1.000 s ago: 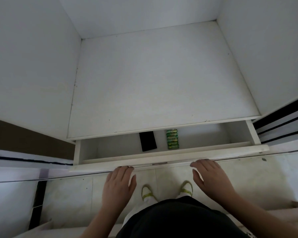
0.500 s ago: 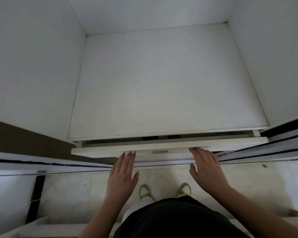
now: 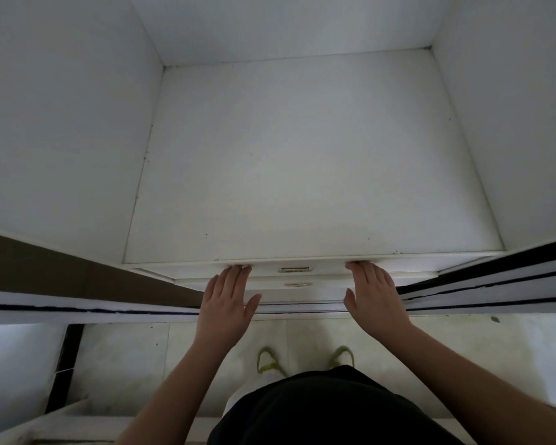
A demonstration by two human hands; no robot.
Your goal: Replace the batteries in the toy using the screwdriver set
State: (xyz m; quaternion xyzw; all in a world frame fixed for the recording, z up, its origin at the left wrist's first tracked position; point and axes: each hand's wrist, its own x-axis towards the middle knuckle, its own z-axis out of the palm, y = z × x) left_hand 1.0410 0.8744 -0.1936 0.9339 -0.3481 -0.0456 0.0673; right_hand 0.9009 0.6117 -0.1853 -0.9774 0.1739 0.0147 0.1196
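Closed drawer front [image 3: 302, 268] blocks reach; shelf [image 3: 302, 155] above lies open.

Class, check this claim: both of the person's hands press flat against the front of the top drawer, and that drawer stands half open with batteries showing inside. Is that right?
Not quite. In the head view the top drawer is pushed fully shut, flush under the cabinet top, so nothing inside shows. The rest holds: the left hand and the right hand both press on its front with straight fingers.

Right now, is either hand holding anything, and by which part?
Nothing is held. Both the left hand and right hand press flat, straight fingers against the top drawer front.
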